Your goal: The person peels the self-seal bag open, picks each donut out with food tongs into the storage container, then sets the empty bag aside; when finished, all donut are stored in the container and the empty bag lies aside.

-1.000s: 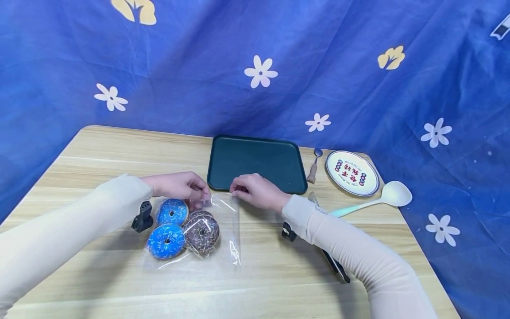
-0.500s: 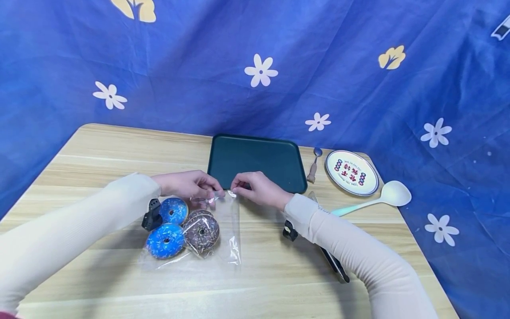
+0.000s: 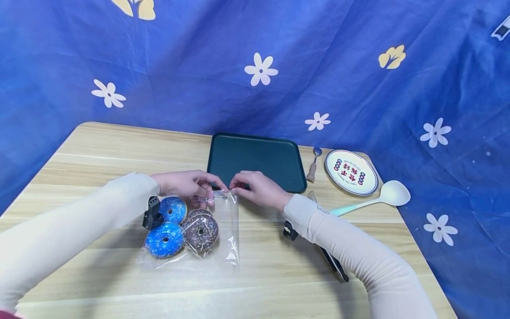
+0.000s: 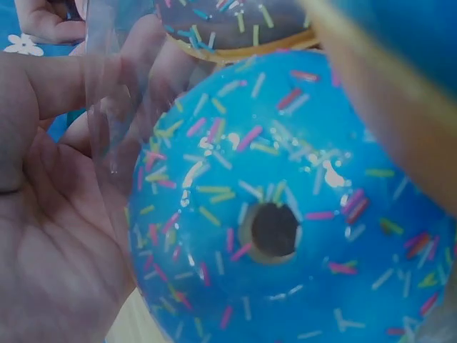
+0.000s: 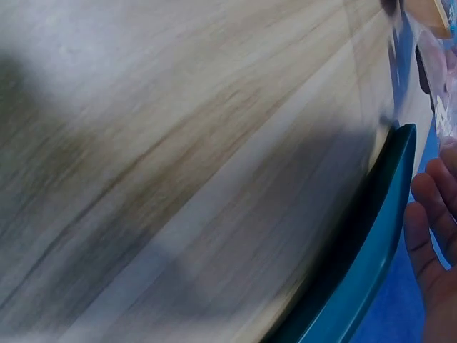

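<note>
A clear plastic bag [image 3: 228,223] lies on the table with several sprinkled donuts inside. Two are blue, one nearer the front [image 3: 155,241] and one behind it [image 3: 167,208]; brown donuts [image 3: 195,237] overlap to their right. My left hand [image 3: 185,184] pinches the bag's far edge, its index finger reaching toward the right hand. In the left wrist view, fingers show through the film beside a blue donut [image 4: 193,236]. With thumb and fingertips, my right hand [image 3: 260,189] pinches the bag's far right corner; the right wrist view catches its fingers [image 5: 432,207] by the film.
Right behind the hands lies a dark green tray [image 3: 255,159]. To its right are a small spoon [image 3: 312,170], a white plate [image 3: 352,173] with red print and a ladle [image 3: 392,193]. Metal tongs [image 3: 336,266] lie partly under the right forearm.
My left hand has slid right along the bag's far edge, and its fingertips now meet the right hand's. The right hand stays almost in place; the donuts have barely moved.
</note>
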Available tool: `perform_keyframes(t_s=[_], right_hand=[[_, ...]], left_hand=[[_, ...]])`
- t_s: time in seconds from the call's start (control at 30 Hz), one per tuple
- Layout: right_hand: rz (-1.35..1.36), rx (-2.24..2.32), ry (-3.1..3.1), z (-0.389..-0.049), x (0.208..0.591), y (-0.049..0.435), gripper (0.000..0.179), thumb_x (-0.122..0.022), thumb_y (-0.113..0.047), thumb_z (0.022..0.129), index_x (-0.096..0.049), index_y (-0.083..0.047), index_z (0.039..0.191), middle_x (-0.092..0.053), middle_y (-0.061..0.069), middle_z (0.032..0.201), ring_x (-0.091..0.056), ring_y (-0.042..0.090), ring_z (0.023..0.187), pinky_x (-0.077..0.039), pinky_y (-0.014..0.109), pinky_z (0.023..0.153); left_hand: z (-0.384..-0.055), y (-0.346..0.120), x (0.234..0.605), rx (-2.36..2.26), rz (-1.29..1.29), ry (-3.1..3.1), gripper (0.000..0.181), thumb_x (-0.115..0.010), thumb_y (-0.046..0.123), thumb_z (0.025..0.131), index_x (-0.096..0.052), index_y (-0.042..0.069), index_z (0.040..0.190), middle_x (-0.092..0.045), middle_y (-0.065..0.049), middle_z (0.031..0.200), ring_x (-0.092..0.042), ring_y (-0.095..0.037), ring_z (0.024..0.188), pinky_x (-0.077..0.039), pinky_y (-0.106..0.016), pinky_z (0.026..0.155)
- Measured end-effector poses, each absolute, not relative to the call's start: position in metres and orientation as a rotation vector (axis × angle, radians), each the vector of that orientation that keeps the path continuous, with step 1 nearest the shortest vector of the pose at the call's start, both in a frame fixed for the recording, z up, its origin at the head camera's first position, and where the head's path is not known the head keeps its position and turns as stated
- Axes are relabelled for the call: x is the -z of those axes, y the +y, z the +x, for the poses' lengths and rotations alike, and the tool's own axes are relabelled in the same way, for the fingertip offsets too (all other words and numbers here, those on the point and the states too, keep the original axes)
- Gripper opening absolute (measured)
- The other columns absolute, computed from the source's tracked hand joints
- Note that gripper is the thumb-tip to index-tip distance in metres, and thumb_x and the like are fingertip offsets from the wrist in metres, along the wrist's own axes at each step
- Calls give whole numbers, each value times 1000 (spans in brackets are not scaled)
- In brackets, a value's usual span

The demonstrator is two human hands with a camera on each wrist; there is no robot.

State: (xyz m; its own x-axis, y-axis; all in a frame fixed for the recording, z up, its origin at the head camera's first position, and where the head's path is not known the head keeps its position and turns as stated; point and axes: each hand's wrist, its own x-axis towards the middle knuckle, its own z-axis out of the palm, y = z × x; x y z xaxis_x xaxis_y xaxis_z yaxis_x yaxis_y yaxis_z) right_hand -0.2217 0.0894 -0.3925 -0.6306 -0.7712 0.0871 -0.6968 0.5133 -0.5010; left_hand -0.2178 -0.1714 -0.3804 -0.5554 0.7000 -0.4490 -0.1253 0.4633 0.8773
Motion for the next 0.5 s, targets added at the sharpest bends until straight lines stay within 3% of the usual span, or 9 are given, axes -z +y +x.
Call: perform_keyframes(t_s=[0.5], right_hand=[[-1317,855,2584,-222,389,91,11,-67,-13,103,-76,-9,108,-77,3,106,-68,12,97,-57,23,87]], left_hand=[[-218,-169,379,-1161,413,1794,55,-51,-3,101,-46,8,155,-67,-5,96,-63,-14,80,-52,-26,71]])
